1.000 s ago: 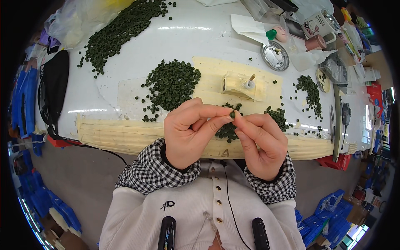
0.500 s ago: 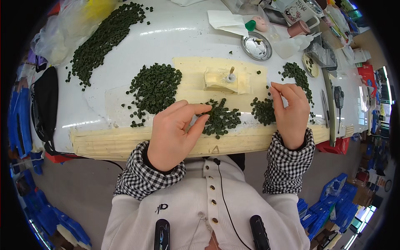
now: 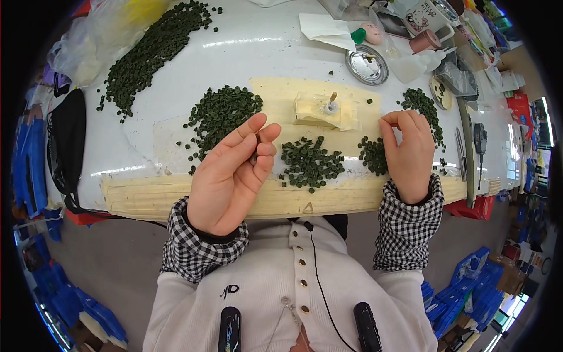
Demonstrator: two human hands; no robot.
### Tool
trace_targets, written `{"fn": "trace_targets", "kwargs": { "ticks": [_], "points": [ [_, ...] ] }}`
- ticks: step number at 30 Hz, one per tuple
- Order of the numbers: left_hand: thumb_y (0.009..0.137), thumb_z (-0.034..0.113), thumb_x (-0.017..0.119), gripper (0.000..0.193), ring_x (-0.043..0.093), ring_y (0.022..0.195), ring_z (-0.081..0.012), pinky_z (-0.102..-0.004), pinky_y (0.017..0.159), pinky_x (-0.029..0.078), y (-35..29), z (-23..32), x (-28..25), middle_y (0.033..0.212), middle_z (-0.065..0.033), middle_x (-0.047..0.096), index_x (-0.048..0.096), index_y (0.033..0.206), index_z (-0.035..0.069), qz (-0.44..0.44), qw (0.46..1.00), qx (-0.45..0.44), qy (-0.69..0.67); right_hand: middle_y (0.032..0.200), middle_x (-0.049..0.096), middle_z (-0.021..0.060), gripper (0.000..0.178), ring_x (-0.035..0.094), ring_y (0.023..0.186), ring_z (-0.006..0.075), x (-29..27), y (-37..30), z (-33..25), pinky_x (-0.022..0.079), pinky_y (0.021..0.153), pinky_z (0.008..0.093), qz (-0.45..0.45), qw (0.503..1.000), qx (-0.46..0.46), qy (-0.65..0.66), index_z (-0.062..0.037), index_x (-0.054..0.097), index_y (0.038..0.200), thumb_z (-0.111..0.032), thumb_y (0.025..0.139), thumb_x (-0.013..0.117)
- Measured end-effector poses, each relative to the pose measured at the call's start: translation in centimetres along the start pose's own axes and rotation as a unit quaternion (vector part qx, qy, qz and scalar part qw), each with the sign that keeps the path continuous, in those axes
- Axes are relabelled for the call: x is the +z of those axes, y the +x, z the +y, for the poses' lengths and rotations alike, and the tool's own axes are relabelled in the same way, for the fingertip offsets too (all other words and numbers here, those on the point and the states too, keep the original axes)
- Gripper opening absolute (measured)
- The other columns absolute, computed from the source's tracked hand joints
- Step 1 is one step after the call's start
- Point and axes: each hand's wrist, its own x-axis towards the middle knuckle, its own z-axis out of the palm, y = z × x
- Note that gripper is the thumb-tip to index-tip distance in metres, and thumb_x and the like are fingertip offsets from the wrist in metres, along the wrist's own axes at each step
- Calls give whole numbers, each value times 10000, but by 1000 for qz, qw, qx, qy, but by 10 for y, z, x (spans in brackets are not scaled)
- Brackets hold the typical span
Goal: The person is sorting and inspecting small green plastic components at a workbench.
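Observation:
My left hand (image 3: 221, 179) is turned palm up, its fingers curled in toward the thumb; a dark spot shows between them, too small to name. It is in front of a large heap of small dark green cone-like pieces (image 3: 226, 111). To its right lies a looser middle heap of such pieces (image 3: 311, 164). My right hand (image 3: 410, 158) is pinched, thumb against index finger, beside a small heap of green pieces (image 3: 370, 154); anything in the pinch is hidden. Between the hands, farther back, a tape-covered block (image 3: 314, 112) bears a short upright peg (image 3: 333, 97).
More green pieces form a long heap (image 3: 155, 50) at far left and another (image 3: 423, 105) at right. A round metal dish (image 3: 367, 66), white paper (image 3: 325, 30), and tweezers (image 3: 461, 154) lie toward the right. A black mask-like cloth (image 3: 65, 146) hangs over the left edge.
My left hand has drawn back from the middle heap and rolled palm up, slightly to the left. My right hand stays pinched in nearly the same place. The view has shifted slightly.

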Motion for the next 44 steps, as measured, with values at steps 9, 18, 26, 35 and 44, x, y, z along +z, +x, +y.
{"fn": "trace_targets", "kwargs": {
  "ticks": [9,18,26,35,44],
  "points": [
    [993,167,434,273,421,629,-39,-165,533,367,4,-12,-4,849,-24,587,534,1175,-11,-97,994,-43,37,803,652,120,155,620,674,190,-23,-8,-51,481,634,252,32,966,48,253,24,653,937,63,787,643],
    [981,110,427,281,380,605,-26,-156,519,350,7,-15,-3,1033,-100,628,498,1229,-2,-96,990,-28,97,853,674,101,134,646,759,161,-20,-17,-73,499,690,246,-29,904,62,422,26,656,921,74,798,638],
    [965,104,469,205,352,565,-25,-167,532,337,9,-19,-5,977,-64,634,548,1129,10,-121,983,-19,139,951,672,128,149,651,902,156,-14,-22,-83,514,815,267,-69,790,154,590,60,609,1005,65,860,579],
    [958,95,484,177,353,563,-23,-170,536,335,8,-20,-5,922,-66,624,560,1096,13,-134,983,-25,124,958,669,141,167,647,906,175,-4,-23,-81,528,829,282,-86,709,183,676,69,610,1026,71,864,573],
    [926,69,546,283,381,565,-24,-164,523,332,8,-20,-9,994,-60,652,535,1202,8,-131,978,-19,159,976,671,153,189,655,911,185,-2,-22,-80,537,809,280,-108,662,232,704,65,593,1069,28,886,563]
  ]
}}
